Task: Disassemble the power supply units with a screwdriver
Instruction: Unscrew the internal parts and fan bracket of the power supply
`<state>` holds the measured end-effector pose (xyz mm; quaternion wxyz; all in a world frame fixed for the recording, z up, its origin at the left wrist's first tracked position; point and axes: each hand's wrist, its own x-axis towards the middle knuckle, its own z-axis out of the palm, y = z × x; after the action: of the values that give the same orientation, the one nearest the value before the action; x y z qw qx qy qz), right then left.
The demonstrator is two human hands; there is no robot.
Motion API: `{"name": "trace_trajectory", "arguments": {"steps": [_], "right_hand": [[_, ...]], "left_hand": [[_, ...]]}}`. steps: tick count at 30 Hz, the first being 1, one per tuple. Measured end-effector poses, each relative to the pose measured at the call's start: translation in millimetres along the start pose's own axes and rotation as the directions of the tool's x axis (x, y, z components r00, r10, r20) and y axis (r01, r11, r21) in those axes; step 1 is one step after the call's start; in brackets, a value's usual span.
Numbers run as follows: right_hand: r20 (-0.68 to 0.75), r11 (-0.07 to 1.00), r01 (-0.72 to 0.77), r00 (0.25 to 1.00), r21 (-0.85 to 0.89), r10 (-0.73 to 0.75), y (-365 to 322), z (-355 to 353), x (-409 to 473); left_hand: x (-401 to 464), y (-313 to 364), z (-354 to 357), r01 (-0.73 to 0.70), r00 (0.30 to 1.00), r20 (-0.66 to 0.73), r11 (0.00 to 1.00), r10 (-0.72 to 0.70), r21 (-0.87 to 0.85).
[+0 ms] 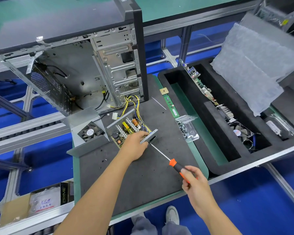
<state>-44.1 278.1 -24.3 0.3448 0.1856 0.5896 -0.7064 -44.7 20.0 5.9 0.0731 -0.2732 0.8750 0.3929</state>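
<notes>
An opened power supply unit (128, 128) lies on the dark mat, its circuit board with yellow and orange parts showing. My left hand (136, 145) grips the unit's near grey metal edge (149, 135). My right hand (194, 182) holds an orange-and-black screwdriver (174, 164) by its handle, and the shaft points up-left with its tip at that metal edge beside my left fingers. The removed metal cover with its black fan (90, 132) sits just left of the unit.
An open computer case (85, 68) stands behind, yellow and black cables running from it to the unit. A clear box of screws (187, 128), a RAM stick (171, 106) and a CPU chip (164, 91) lie at right. A black foam tray (202, 133) holds boards and fans. Loose screws dot the mat (143, 177).
</notes>
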Motion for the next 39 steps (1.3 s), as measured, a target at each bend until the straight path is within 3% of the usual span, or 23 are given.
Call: {"name": "trace_trajectory", "arguments": {"steps": [2,4,6,8,10,13,15,18,21,24,26,29,31,34,39], "right_hand": [[0.013,0.987,-0.136,0.991,0.080,0.136,-4.0,-0.5,2.4],[0.037,0.979,-0.205,0.978,-0.006,0.205,-5.5,-3.8,6.0],[0.046,0.991,-0.117,0.992,-0.069,0.121,-5.0,-6.5,6.8],[0.053,1.000,-0.018,0.998,-0.007,0.018,-5.7,-7.8,5.9],[0.094,0.997,-0.062,0.994,0.055,0.057,-9.1,-4.6,3.8],[0.081,0.975,-0.212,0.973,-0.058,0.217,-10.0,-6.3,5.1],[0.092,0.978,-0.192,0.976,-0.082,0.199,-8.1,-8.4,4.9],[0.104,0.994,-0.108,0.989,0.022,0.105,-7.7,-4.7,2.9],[0.098,0.978,-0.184,0.980,0.095,0.174,-9.1,1.1,2.8],[0.052,0.977,-0.210,0.977,0.024,0.209,-8.5,-2.3,6.5],[0.048,0.990,-0.139,0.989,0.013,0.138,-7.9,-4.8,7.0],[0.017,0.991,-0.035,0.999,0.133,0.033,-9.9,-4.6,6.6],[0.014,0.987,-0.071,0.997,0.142,0.070,-12.5,-5.5,7.4],[0.015,0.980,-0.199,0.980,0.020,0.199,-18.9,-11.8,8.9],[0.187,0.976,-0.218,0.959,-0.005,0.215,-19.8,-12.1,6.6]], "left_hand": [[0.1,-0.1,0.0,-0.002,1.000,0.002,1.000,0.002,0.005],[0.3,-0.4,0.0,0.003,1.000,0.002,1.000,-0.003,0.002],[0.6,-0.7,0.2,0.003,1.000,0.002,1.000,-0.003,0.002],[1.1,-0.4,0.0,-0.002,1.000,0.003,1.000,0.002,0.008],[1.2,-0.5,-0.1,-0.003,1.000,0.002,1.000,0.003,0.010],[1.1,-0.8,0.2,0.006,1.000,0.000,1.000,-0.006,0.004],[1.0,-0.6,0.4,0.006,1.000,0.002,1.000,-0.006,0.007],[0.4,0.4,0.1,0.004,1.000,0.006,1.000,-0.004,0.008],[-0.7,0.2,-0.2,0.004,1.000,0.000,1.000,-0.004,-0.005],[-1.2,0.7,-0.1,0.008,1.000,0.005,1.000,-0.008,-0.016],[-1.4,1.1,-0.2,0.003,1.000,0.004,1.000,-0.003,-0.013],[-1.7,1.5,-0.7,-0.003,1.000,0.000,1.000,0.003,-0.004],[-2.0,1.6,-0.8,-0.003,1.000,0.001,1.000,0.003,0.000],[-2.6,1.4,-0.8,-0.004,1.000,-0.001,1.000,0.004,-0.004],[-3.0,1.6,-0.7,-0.007,1.000,-0.004,1.000,0.007,0.001]]}}
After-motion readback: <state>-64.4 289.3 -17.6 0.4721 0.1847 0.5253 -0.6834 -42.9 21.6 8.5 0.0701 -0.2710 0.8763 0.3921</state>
